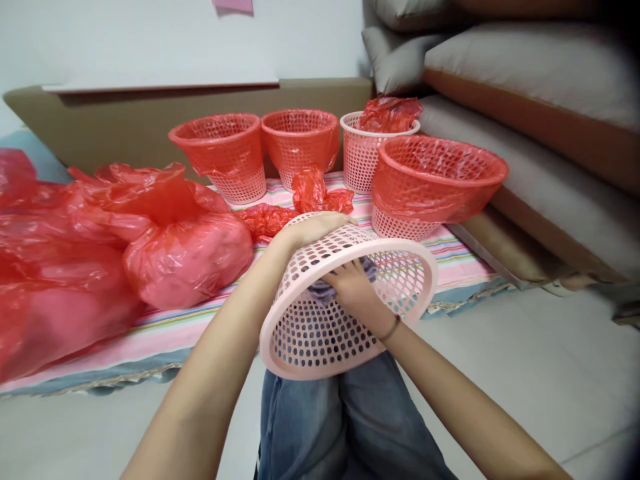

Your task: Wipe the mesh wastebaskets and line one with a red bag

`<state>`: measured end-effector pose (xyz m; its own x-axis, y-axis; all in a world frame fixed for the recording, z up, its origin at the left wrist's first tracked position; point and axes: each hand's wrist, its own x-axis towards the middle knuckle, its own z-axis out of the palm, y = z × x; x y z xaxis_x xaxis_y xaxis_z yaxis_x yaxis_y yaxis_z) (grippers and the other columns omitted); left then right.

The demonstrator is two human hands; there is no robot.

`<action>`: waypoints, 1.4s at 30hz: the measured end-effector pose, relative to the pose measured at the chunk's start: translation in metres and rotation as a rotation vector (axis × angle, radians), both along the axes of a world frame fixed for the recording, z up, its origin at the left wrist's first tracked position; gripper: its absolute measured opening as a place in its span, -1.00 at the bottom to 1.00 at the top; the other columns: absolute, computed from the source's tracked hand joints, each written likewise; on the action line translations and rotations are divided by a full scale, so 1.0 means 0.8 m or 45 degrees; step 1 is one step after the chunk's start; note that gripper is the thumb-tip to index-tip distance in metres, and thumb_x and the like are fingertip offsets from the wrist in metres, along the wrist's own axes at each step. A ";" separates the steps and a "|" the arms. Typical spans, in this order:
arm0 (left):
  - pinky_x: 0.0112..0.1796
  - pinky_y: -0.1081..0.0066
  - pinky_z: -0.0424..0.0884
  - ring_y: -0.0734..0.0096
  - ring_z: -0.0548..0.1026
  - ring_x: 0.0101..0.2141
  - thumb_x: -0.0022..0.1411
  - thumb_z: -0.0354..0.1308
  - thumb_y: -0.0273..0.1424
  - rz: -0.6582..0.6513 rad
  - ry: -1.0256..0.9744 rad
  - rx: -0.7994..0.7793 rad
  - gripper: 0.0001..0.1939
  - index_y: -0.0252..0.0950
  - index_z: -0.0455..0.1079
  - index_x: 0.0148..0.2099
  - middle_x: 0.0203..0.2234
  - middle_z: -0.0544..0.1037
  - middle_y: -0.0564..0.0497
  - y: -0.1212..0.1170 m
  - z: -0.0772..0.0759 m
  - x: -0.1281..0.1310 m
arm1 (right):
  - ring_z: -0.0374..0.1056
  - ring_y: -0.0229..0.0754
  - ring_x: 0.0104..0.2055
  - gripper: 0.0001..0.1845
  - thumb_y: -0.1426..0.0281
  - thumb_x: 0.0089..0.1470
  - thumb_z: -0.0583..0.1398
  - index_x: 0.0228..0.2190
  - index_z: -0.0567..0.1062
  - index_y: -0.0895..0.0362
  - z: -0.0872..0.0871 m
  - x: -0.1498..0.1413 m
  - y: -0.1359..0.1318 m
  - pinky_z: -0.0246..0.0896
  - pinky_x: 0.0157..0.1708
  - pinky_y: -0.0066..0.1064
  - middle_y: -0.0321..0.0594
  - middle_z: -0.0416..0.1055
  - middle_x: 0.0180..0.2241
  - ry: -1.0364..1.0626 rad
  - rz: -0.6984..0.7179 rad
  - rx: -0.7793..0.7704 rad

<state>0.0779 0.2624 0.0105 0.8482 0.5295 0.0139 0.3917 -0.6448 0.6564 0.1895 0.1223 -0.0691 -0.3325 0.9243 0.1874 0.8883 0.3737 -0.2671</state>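
Observation:
A pink perforated plastic wastebasket (313, 367) lies tilted above my lap, its wide mouth towards me. My left hand (323, 228) lies over the outside of its upper wall and holds it. Inside the basket, my right hand (353, 287) presses a purple-grey cloth (323, 291) against the inner wall, fingers over the cloth. Part of the cloth is hidden by that hand. Just behind the basket, a crumpled red plastic bag (313, 191) lies on the striped sheet (200, 312).
Three baskets lined with red bags, a left one (220, 157), a middle one (300, 143) and a right one (437, 180), stand behind. A pink basket (357, 153) holds a crumpled red bag. Full red bags (185, 240) lie left. Stacked cushions (540, 80) rise at right.

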 end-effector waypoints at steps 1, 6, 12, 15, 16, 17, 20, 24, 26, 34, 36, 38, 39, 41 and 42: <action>0.16 0.39 0.21 0.28 0.45 0.07 0.31 -0.15 -0.25 -0.005 0.010 0.011 -0.56 -0.25 0.48 0.01 0.05 0.55 0.00 0.001 -0.001 0.002 | -0.07 0.11 0.36 -0.52 0.54 0.21 0.07 0.13 0.44 0.07 -0.008 -0.005 0.019 -0.34 0.33 0.10 -0.12 0.23 0.28 -0.021 -0.017 -0.018; 0.18 0.36 0.21 0.30 0.44 0.08 0.34 -0.20 -0.25 -0.011 0.028 0.031 -0.54 -0.23 0.47 0.02 0.08 0.54 0.03 0.003 -0.003 0.006 | 0.08 0.12 0.31 -0.56 0.34 0.25 0.16 0.14 0.39 0.13 -0.057 -0.013 0.071 -0.21 0.29 0.21 -0.04 0.28 0.22 -0.013 -0.088 -0.060; 0.19 0.35 0.19 0.29 0.43 0.09 0.35 -0.21 -0.24 -0.024 0.001 0.008 -0.52 -0.25 0.46 0.05 0.09 0.53 0.01 0.007 -0.006 0.011 | 0.00 0.13 0.33 -0.55 0.48 0.26 0.02 0.12 0.46 0.08 -0.101 -0.008 0.075 -0.36 0.34 0.15 -0.04 0.38 0.15 -0.020 -0.153 -0.117; 0.20 0.32 0.19 0.27 0.43 0.09 0.35 -0.20 -0.21 -0.007 -0.012 -0.005 -0.52 -0.23 0.47 0.03 0.08 0.53 0.01 0.007 -0.006 0.012 | 0.02 0.14 0.33 -0.52 0.56 0.21 0.00 0.07 0.50 0.12 -0.107 -0.008 0.057 -0.44 0.35 0.16 -0.06 0.44 0.09 -0.040 -0.141 -0.145; 0.20 0.31 0.19 0.26 0.43 0.09 0.35 -0.20 -0.20 0.002 -0.017 -0.008 -0.52 -0.23 0.47 0.03 0.08 0.53 0.01 0.006 -0.005 0.011 | 0.00 0.16 0.33 -0.50 0.57 0.20 0.00 0.08 0.50 0.11 -0.107 -0.008 0.048 -0.47 0.35 0.18 -0.08 0.43 0.09 -0.043 -0.134 -0.151; 0.19 0.31 0.20 0.25 0.44 0.09 0.35 -0.20 -0.19 0.011 -0.023 -0.012 -0.53 -0.22 0.47 0.03 0.08 0.53 0.01 0.006 -0.005 0.010 | -0.03 0.19 0.35 -0.48 0.58 0.19 0.00 0.10 0.48 0.10 -0.106 -0.009 0.037 -0.50 0.35 0.20 -0.11 0.42 0.12 -0.043 -0.129 -0.156; 0.19 0.30 0.22 0.24 0.44 0.08 0.36 -0.19 -0.20 0.021 -0.048 -0.023 -0.54 -0.20 0.49 0.02 0.07 0.54 0.03 0.002 -0.003 0.006 | -0.08 0.26 0.37 -0.42 0.60 0.15 0.01 0.15 0.44 0.07 -0.099 -0.010 -0.002 -0.49 0.33 0.26 -0.16 0.36 0.18 -0.028 -0.142 -0.177; 0.18 0.28 0.24 0.23 0.47 0.06 0.37 -0.18 -0.24 0.033 -0.103 -0.035 -0.55 -0.19 0.50 0.02 0.06 0.56 0.05 -0.003 -0.004 -0.001 | -0.05 0.30 0.36 -0.33 0.65 0.01 0.05 0.15 0.45 0.08 -0.087 -0.007 -0.057 -0.39 0.32 0.29 -0.16 0.32 0.22 0.001 -0.180 -0.251; 0.17 0.27 0.26 0.24 0.48 0.05 0.37 -0.18 -0.25 0.048 -0.131 -0.041 -0.56 -0.17 0.51 0.02 0.06 0.56 0.06 -0.003 -0.007 -0.005 | -0.09 0.29 0.38 -0.25 0.68 -0.07 0.07 0.16 0.44 0.05 -0.080 -0.002 -0.084 -0.39 0.33 0.31 -0.18 0.29 0.25 0.024 -0.183 -0.322; 0.16 0.25 0.28 0.21 0.51 0.00 0.35 -0.13 -0.29 0.073 -0.173 -0.057 -0.59 -0.17 0.55 -0.04 -0.03 0.61 0.05 -0.004 -0.011 -0.003 | -0.10 0.33 0.38 -0.05 0.71 -0.29 0.04 0.16 0.42 -0.09 -0.066 0.022 -0.198 -0.34 0.25 0.49 -0.32 0.22 0.28 0.017 -0.136 -0.500; 0.13 0.25 0.31 0.21 0.53 -0.03 0.36 -0.13 -0.29 0.066 -0.171 -0.067 -0.59 -0.17 0.56 -0.06 -0.05 0.62 0.04 -0.004 -0.010 -0.002 | -0.08 0.33 0.38 0.00 0.70 -0.32 0.04 0.19 0.38 -0.13 -0.081 0.035 -0.228 -0.27 0.24 0.51 -0.34 0.17 0.29 0.042 -0.097 -0.551; 0.12 0.25 0.31 0.20 0.53 -0.04 0.36 -0.14 -0.27 0.055 -0.171 -0.073 -0.58 -0.19 0.56 -0.08 -0.05 0.62 0.04 -0.003 -0.010 0.000 | 0.03 0.24 0.35 -0.01 0.67 -0.24 0.05 0.23 0.31 -0.19 -0.101 0.049 -0.253 -0.13 0.27 0.38 -0.35 0.18 0.29 0.138 -0.049 -0.521; 0.13 0.25 0.30 0.21 0.52 -0.03 0.37 -0.15 -0.27 0.050 -0.173 -0.075 -0.57 -0.20 0.56 -0.08 -0.04 0.62 0.03 -0.002 -0.011 0.000 | 0.14 0.19 0.30 -0.07 0.65 -0.17 0.07 0.23 0.31 -0.23 -0.108 0.054 -0.261 0.00 0.27 0.29 -0.34 0.25 0.25 0.193 -0.025 -0.470; 0.15 0.26 0.28 0.22 0.50 0.01 0.37 -0.15 -0.27 0.041 -0.179 -0.076 -0.57 -0.22 0.55 -0.06 -0.02 0.60 0.02 0.003 -0.013 0.002 | 0.24 0.10 0.26 -0.25 0.59 0.03 0.07 0.18 0.36 -0.26 -0.110 0.059 -0.269 0.14 0.24 0.17 -0.34 0.33 0.21 0.326 -0.028 -0.313; 0.16 0.26 0.27 0.22 0.49 0.03 0.37 -0.15 -0.27 0.038 -0.181 -0.074 -0.57 -0.23 0.54 -0.05 -0.01 0.60 0.02 0.006 -0.015 0.003 | 0.22 0.07 0.27 -0.33 0.55 0.11 0.06 0.17 0.37 -0.24 -0.103 0.057 -0.267 0.15 0.24 0.14 -0.34 0.33 0.21 0.400 -0.048 -0.228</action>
<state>0.0804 0.2669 -0.0015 0.8238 0.5577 0.1017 0.3103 -0.5937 0.7425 0.2354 -0.0910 -0.1515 -0.2494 0.9622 0.1093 0.7645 0.2649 -0.5877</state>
